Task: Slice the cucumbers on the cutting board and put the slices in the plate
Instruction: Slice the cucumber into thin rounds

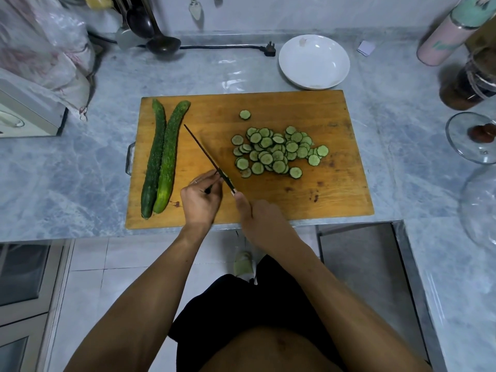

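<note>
Cutting board (308,208): wooden, on the marble counter.
Knife (206,154): blade slants across the board's middle, edge-on to the camera.
Right hand (257,218): at the board's near edge, fingers curled round the knife handle.
Left hand (200,198): fingers (212,177) pinch the blade near its heel.
Slices (279,151): heaped right of the blade, apart from both hands.
Cucumbers (161,159): 2 whole, along the board's left side.
Plate (314,61): white, just beyond the board's far edge.

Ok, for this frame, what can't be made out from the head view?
- Knife handle: hidden inside the right hand.
- Left hand fingers: at the blade, but whether they pinch or just touch it is unclear; a dark bit beneath them is unidentifiable.
- Plate: small pale scrap on its far rim, too small to identify.
- Glass dish: cut off by the right edge.
</note>
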A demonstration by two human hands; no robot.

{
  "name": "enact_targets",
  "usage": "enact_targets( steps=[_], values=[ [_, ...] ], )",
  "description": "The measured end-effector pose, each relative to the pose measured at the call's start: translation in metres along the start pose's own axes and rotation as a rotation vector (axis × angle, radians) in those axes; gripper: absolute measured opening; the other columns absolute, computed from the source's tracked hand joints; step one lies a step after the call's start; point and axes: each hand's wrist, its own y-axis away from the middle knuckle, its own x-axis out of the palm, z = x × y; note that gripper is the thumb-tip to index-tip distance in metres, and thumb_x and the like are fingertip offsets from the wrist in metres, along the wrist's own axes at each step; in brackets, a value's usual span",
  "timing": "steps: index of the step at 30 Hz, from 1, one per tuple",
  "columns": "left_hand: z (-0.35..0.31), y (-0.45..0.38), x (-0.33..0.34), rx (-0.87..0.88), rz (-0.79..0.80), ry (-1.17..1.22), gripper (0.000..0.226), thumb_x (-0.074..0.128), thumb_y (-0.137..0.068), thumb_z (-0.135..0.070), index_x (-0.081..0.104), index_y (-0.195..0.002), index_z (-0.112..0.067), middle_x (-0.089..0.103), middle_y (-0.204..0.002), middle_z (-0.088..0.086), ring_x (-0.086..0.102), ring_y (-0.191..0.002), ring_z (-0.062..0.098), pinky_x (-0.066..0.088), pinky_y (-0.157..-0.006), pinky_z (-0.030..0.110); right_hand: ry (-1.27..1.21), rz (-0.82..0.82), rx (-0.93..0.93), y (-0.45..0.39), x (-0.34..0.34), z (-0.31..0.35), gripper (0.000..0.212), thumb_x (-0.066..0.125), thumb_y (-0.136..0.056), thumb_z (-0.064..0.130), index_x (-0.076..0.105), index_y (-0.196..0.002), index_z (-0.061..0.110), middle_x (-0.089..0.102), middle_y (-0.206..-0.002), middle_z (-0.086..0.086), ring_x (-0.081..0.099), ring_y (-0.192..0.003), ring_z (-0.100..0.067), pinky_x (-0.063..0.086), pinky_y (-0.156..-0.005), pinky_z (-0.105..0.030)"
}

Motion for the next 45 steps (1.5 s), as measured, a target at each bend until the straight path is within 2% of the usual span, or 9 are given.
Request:
enact_targets(
  steps=[2, 6, 14, 21, 27, 32, 36, 42, 45],
  values=[
    [-0.003, 0.0, 0.0, 0.025, 0.009, -0.001, 0.027, 0.058, -0.086, -0.017, 0.08, -0.095, -0.005, 0.075, -0.106, 0.009, 0.07, -0.103, 0.016, 0.058, -0.084, 0.036, -0.016, 0.006, 0.021, -0.007, 0.001, 0.0, 0.065, 0.018, -0.105, 0.053, 0.051, -0.069, 0.01, 0.056, -0.074, -0.01, 0.054, -0.077, -0.028, 0.034, -0.07, -0.03],
    [-0.005, 0.002, -0.002, 0.02, 0.006, -0.002, 0.035, 0.052, -0.083, -0.022, 0.08, -0.093, -0.004, 0.075, -0.106, 0.009, 0.07, -0.103, 0.016, 0.058, -0.085, 0.035, -0.056, 0.012, 0.04, -0.017, 0.007, 0.005, 0.065, 0.016, -0.107, 0.048, 0.06, -0.091, 0.002, 0.063, -0.096, -0.023, 0.06, -0.095, -0.037, 0.04, -0.078, -0.034],
    [-0.005, 0.002, 0.001, -0.014, -0.014, 0.025, 0.017, 0.072, -0.083, 0.0, 0.079, -0.098, -0.005, 0.074, -0.106, 0.005, 0.067, -0.103, 0.011, 0.047, -0.088, 0.009, -0.055, -0.046, 0.028, -0.015, 0.003, -0.002, 0.068, 0.016, -0.106, 0.05, 0.045, -0.058, 0.011, 0.05, -0.06, -0.006, 0.053, -0.065, -0.026, 0.033, -0.06, -0.032],
    [-0.003, 0.001, 0.0, -0.059, -0.042, 0.077, 0.018, 0.075, -0.083, -0.006, 0.077, -0.1, -0.01, 0.069, -0.102, -0.01, 0.068, -0.093, 0.008, 0.056, -0.086, 0.027, -0.043, -0.098, 0.02, -0.007, -0.011, -0.014, 0.068, 0.018, -0.105, 0.053, 0.048, -0.057, 0.014, 0.052, -0.057, -0.002, 0.051, -0.057, -0.017, 0.034, -0.057, -0.032],
    [-0.001, 0.002, 0.003, -0.013, -0.068, 0.06, 0.014, 0.073, -0.081, -0.002, 0.079, -0.094, -0.004, 0.075, -0.101, 0.007, 0.065, -0.096, 0.002, 0.051, -0.087, 0.015, 0.05, -0.013, -0.065, 0.007, -0.005, -0.006, 0.065, 0.018, -0.106, 0.046, 0.047, -0.059, 0.012, 0.047, -0.057, -0.002, 0.047, -0.062, -0.022, 0.027, -0.062, -0.032],
    [0.003, 0.002, 0.003, -0.031, -0.059, 0.044, 0.014, 0.07, -0.083, -0.007, 0.081, -0.092, -0.006, 0.076, -0.101, 0.004, 0.069, -0.099, 0.008, 0.055, -0.083, 0.023, 0.097, 0.011, -0.06, 0.01, -0.002, -0.001, 0.061, 0.017, -0.106, 0.047, 0.044, -0.062, 0.015, 0.045, -0.061, -0.001, 0.041, -0.059, -0.014, 0.028, -0.065, -0.031],
    [0.001, 0.002, 0.002, -0.03, -0.048, 0.041, 0.015, 0.069, -0.082, -0.005, 0.081, -0.092, -0.006, 0.076, -0.1, 0.005, 0.07, -0.099, 0.009, 0.057, -0.084, 0.03, 0.083, 0.005, -0.057, 0.01, -0.003, -0.001, 0.063, 0.017, -0.106, 0.048, 0.049, -0.066, 0.009, 0.049, -0.065, -0.005, 0.049, -0.069, -0.024, 0.032, -0.066, -0.032],
    [-0.005, 0.003, -0.002, 0.066, -0.033, -0.016, 0.022, 0.057, -0.079, 0.004, 0.078, -0.08, -0.001, 0.076, -0.095, 0.008, 0.064, -0.095, 0.0, 0.05, -0.078, 0.013, 0.039, -0.002, -0.078, 0.003, -0.004, 0.01, 0.059, 0.02, -0.108, 0.04, 0.057, -0.078, 0.006, 0.052, -0.07, -0.01, 0.057, -0.076, -0.033, 0.04, -0.066, -0.036],
    [-0.005, 0.002, -0.003, 0.103, -0.04, -0.019, 0.026, 0.05, -0.08, -0.003, 0.076, -0.075, 0.0, 0.076, -0.092, 0.009, 0.066, -0.092, 0.005, 0.053, -0.074, 0.018, 0.036, 0.012, -0.028, -0.01, 0.005, 0.012, 0.061, 0.019, -0.107, 0.044, 0.05, -0.066, 0.011, 0.049, -0.063, -0.005, 0.055, -0.072, -0.029, 0.04, -0.066, -0.034]
  ],
)
